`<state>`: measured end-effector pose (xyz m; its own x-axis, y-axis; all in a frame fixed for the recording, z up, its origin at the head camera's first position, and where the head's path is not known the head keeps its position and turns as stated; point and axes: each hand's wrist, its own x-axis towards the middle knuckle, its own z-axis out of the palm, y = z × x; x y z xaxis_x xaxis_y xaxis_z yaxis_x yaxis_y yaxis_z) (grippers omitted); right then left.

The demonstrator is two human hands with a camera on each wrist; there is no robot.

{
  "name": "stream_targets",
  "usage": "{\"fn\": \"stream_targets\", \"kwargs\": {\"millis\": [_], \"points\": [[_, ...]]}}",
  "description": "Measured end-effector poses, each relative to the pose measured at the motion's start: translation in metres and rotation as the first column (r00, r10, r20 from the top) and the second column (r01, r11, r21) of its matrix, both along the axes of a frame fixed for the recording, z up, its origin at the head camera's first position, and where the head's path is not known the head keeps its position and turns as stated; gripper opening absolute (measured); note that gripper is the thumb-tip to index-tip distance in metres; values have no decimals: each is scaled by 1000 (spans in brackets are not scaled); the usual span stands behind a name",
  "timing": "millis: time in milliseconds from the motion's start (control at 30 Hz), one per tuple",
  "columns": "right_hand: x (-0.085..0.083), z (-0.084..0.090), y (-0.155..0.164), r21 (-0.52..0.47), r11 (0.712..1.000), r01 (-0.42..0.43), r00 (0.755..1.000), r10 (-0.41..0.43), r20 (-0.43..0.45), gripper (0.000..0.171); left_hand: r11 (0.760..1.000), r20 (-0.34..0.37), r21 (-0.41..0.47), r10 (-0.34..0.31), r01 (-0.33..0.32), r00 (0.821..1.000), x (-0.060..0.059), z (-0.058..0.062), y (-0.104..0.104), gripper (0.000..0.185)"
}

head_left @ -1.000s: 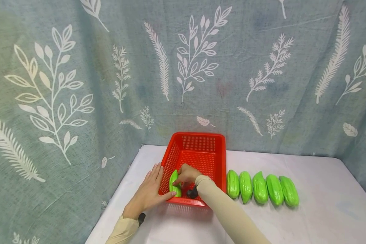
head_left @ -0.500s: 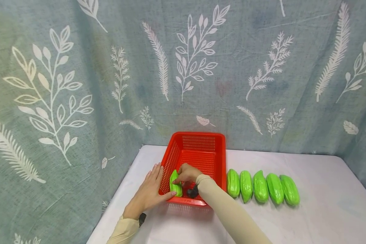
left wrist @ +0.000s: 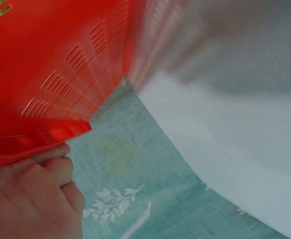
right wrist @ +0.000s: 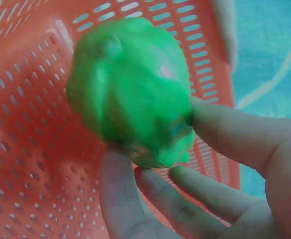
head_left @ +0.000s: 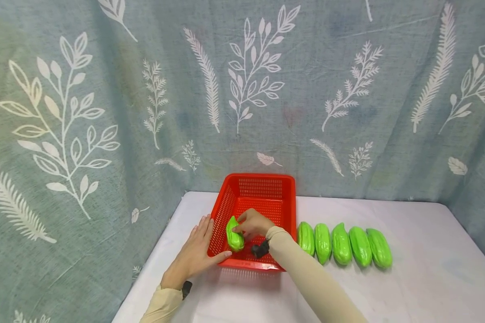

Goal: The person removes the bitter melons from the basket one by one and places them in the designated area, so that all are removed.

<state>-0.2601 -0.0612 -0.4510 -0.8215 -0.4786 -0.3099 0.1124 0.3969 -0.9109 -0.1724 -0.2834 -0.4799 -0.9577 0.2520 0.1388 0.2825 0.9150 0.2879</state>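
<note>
1. Behind your work hangs a grey-blue cloth backdrop (head_left: 105, 112) printed with white leaves and ferns; it wraps round the far side and both ends of the table.
2. The white table (head_left: 408, 278) spreads in front of you, and everything else sits on it.
3. The red perforated basket (head_left: 262, 184) stands near the table's back left corner, its far wall close to the backdrop.
4. Five green gourds (head_left: 341, 244) lie side by side in a row just to the right of the basket, the leftmost one just beside its right wall.
5. Your left hand (head_left: 196, 255) lies flat against the outside of the basket's left wall, fingers straight and close together, thumb along the front corner; it grips nothing. The left wrist view shows those fingers (left wrist: 46, 174) pressed under the basket's rim.
6. Your right hand (head_left: 254, 224) reaches inside the basket and is clamped on a sixth green gourd (head_left: 234, 234), pinching it between thumb and curled fingers (right wrist: 135, 199).
7. That gourd is inside the basket, toward its front left, held tilted above the basket floor.
</note>
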Motion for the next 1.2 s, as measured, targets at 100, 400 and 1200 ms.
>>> {"fn": "stream_targets", "kwargs": {"millis": [100,400,1200], "points": [[-1,3,9,-39,999,23,1000,-23,5,56,1000,4,4,-1,1,1000,-1,-1,1,121],[1,10,35,-127,987,93,995,-95,-8,54,1000,0,19,3,-3,1000,-2,-4,1,119],[31,32,96,-313,919,239,962,-269,-55,44,999,-23,34,-7,7,1000,0,-2,0,121]]}}
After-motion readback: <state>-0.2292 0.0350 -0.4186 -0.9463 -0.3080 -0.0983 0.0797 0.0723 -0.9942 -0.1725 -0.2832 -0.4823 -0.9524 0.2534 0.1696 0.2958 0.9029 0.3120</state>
